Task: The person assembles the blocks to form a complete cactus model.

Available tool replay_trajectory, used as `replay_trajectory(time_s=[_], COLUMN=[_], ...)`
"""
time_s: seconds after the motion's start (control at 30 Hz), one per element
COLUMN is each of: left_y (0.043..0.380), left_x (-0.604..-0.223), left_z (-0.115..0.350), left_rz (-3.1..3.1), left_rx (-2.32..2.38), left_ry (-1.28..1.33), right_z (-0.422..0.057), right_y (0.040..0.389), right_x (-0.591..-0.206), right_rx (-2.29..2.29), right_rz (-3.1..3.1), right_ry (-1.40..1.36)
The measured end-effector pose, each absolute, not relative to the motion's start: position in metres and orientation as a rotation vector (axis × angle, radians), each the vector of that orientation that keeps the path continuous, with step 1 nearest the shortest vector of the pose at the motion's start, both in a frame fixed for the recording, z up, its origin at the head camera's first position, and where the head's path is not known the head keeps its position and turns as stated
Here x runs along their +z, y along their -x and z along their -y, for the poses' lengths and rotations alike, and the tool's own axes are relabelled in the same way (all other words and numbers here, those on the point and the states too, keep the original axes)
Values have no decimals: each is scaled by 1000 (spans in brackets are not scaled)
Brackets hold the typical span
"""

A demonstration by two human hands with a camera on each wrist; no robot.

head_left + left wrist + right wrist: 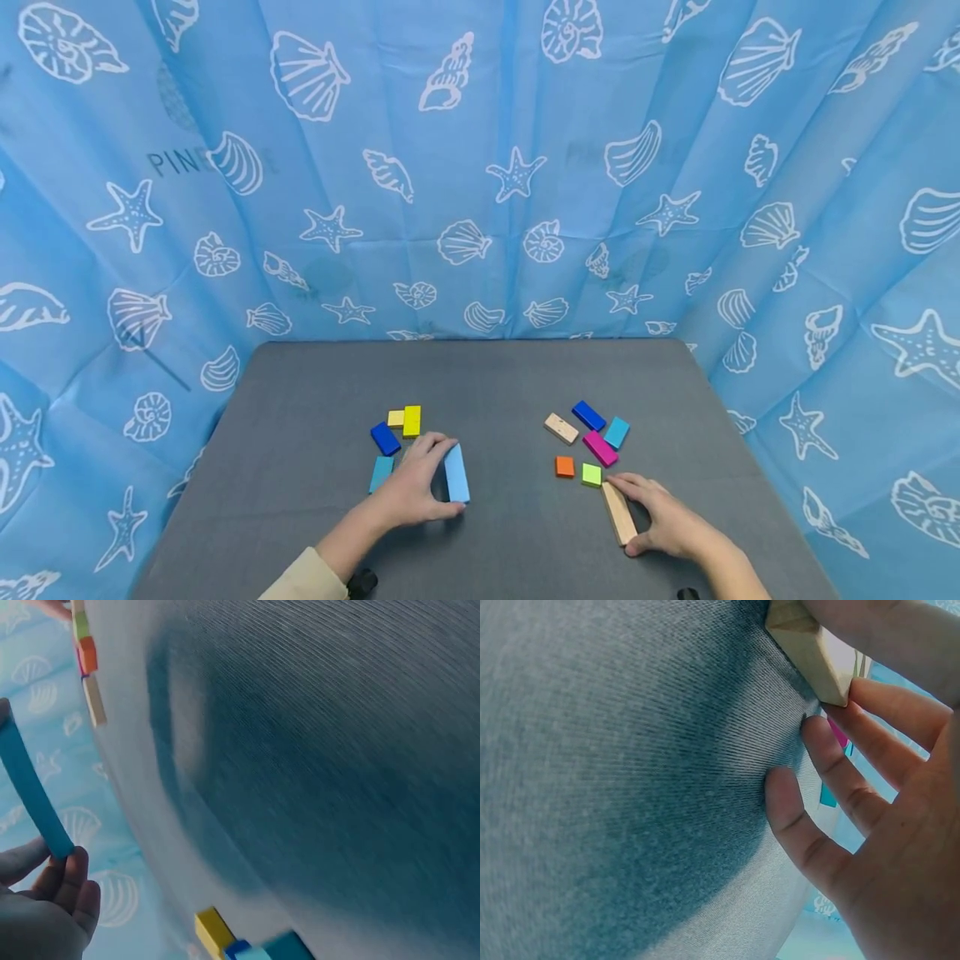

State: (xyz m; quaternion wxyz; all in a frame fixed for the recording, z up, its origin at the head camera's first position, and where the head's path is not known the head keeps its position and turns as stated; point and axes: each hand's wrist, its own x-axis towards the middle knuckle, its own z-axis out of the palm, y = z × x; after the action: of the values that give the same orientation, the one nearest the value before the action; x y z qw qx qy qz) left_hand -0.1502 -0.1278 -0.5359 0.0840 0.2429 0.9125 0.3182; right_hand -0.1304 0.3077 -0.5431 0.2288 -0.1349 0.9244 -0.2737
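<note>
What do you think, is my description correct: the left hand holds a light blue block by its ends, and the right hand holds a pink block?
Not quite. The right hand holds a plain wooden block, not a pink one; the head view shows this. The left hand does hold a light blue block by its ends.

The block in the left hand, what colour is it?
The rectangular block is light blue, seen best in the head view.
</note>
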Motion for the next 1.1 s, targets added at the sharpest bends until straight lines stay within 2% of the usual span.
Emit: replay_trajectory(time_s=[0.5,1.1], left_y=[142,133], left_x=[-554,-583], left_z=[78,69], left_rz=[-2581,-2542], left_rx=[793,705], left_ry=[-840,-803], right_z=[-307,-296], right_y=[129,126], right_x=[-541,-541], right_rx=[-737,-653], right_rz=[-2569,-2679], right_ry=[327,337])
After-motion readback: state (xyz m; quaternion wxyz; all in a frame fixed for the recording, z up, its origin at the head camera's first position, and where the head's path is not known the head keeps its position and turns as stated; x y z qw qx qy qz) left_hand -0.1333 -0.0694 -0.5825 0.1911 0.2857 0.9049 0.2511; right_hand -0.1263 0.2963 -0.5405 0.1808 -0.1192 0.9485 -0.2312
